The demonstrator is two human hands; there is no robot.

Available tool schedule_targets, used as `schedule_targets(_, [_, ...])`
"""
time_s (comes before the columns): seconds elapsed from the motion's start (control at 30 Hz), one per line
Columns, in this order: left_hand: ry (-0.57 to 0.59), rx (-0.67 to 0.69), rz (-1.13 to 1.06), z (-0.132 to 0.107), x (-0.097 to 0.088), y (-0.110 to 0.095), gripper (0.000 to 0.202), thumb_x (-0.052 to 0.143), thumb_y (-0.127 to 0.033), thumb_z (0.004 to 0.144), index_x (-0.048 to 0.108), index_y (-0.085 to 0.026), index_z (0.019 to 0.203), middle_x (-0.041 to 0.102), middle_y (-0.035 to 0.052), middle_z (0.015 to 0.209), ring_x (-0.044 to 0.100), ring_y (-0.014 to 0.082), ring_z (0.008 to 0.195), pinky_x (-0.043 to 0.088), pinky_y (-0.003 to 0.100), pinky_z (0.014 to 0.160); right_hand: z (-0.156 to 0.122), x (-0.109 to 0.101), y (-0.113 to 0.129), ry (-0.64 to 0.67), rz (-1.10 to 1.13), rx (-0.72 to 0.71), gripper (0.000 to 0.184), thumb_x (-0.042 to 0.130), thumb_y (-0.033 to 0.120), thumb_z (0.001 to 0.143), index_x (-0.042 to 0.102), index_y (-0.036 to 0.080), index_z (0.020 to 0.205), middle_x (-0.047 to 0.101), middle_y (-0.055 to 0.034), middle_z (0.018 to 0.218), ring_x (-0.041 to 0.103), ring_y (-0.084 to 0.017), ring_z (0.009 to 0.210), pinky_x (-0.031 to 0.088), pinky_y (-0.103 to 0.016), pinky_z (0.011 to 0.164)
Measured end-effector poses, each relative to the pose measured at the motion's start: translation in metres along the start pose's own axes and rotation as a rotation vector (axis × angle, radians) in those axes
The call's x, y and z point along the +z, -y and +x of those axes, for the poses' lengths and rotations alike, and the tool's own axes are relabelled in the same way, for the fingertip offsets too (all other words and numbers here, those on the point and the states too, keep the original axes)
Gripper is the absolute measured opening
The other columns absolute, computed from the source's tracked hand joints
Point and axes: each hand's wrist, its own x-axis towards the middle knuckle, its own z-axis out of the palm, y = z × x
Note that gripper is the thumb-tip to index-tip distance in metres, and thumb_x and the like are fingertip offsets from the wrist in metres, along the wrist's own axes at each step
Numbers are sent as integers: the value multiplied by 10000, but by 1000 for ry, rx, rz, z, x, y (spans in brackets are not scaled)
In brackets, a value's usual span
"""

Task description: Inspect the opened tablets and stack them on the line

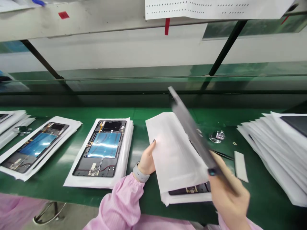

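Note:
My right hand (229, 191) grips a dark, thin tablet (195, 131), raised and tilted so it shows almost edge-on, slightly blurred. With my left hand (148, 159) I hold the left edge of a white sheet (177, 153), thumb on top and fingers hidden underneath. Beneath that sheet the lower end of another tablet (189, 190) shows its exposed inner parts, lying on more white sheets. To the left of my left hand, an opened tablet (102, 148) with a shiny blue middle area rests on a stack of white sheets (69, 182).
Farther left lie another opened tablet (38, 145) and a pile of white sheets (14, 127). On the right are a shiny metal object (217, 136), dark tweezers (223, 155), a pale strip (241, 166) and a tall layered stack (273, 153). A shelf (107, 16) overhangs the green bench (141, 123).

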Motion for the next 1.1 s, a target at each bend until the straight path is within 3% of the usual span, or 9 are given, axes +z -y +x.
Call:
schedule_targets(0.07, [24, -1, -15, -3, 4, -3, 508, 776, -545, 725, 754, -115, 994, 778, 148, 1087, 497, 402, 1341, 345, 497, 1160, -2, -2, -3, 282, -298, -316, 572, 439, 0, 927, 586, 308, 1387, 678, -63, 1312, 592, -314, 1255, 495, -536, 1014])
schedule_targets(0.13, [41, -33, -5, -4, 7, -4, 553, 758, -604, 713, 754, -121, 981, 774, 152, 1094, 526, 416, 1310, 376, 525, 1132, -5, 3, -7, 434, -525, -423, 601, 398, -51, 908, 578, 256, 1392, 679, -79, 1308, 589, -303, 1251, 510, -523, 990])
schedule_targets(0.4, [-244, -44, 102, -2, -3, 1, 187, 778, -281, 650, 731, -158, 783, 793, 79, 827, 726, 359, 978, 539, 458, 939, -13, 1, -8, 607, -555, -348, 474, 454, 18, 950, 561, 213, 1369, 602, -95, 1399, 490, -295, 1347, 402, -564, 1116])
schedule_targets(0.5, [-277, -61, 91, -4, -3, -1, 113, 728, -264, 661, 720, -170, 724, 762, 50, 679, 747, 327, 879, 576, 422, 865, -17, -18, -13, 397, -395, -206, 476, 560, 168, 963, 488, 230, 1429, 548, -120, 1434, 479, -303, 1350, 330, -582, 1160])
schedule_targets(0.63, [-299, -76, 70, -7, 0, -5, 112, 684, -271, 648, 716, -169, 681, 727, 46, 586, 754, 320, 791, 604, 416, 797, -26, -37, -23, 11, -173, 217, 423, 556, 288, 984, 509, 309, 1404, 504, -100, 1465, 470, -303, 1364, 430, -519, 1106])
schedule_targets(0.73, [-305, -73, 10, -9, 4, -8, 121, 657, -253, 647, 715, -163, 704, 721, 43, 566, 758, 321, 761, 612, 429, 786, -32, -40, -25, 129, 132, 475, 506, 647, 460, 922, 535, 301, 1390, 558, -118, 1428, 567, -309, 1280, 545, -436, 999])
schedule_targets(0.87, [-338, -43, -73, -10, 7, -11, 127, 631, -197, 614, 713, -146, 697, 710, 54, 538, 760, 337, 762, 615, 450, 793, -34, -36, -18, 203, 362, 709, 448, 790, 455, 804, 677, 268, 1195, 747, -101, 1064, 726, -269, 932, 635, -340, 734])
schedule_targets(1.0, [-390, -9, -90, -10, 10, -14, 124, 613, -170, 602, 705, -162, 685, 742, 66, 603, 755, 358, 857, 604, 476, 842, -30, -39, -12, 151, 406, 802, 245, 765, 431, 831, 732, 250, 993, 730, -31, 800, 624, -151, 514, 569, -270, 505])
schedule_targets(1.1, [-396, -12, -84, -10, 14, -16, 81, 601, -176, 597, 674, -191, 628, 752, 56, 625, 745, 366, 911, 591, 492, 876, -28, -45, -10, 125, 305, 773, 185, 748, 409, 848, 747, 230, 899, 705, -29, 756, 616, -154, 514, 564, -272, 527])
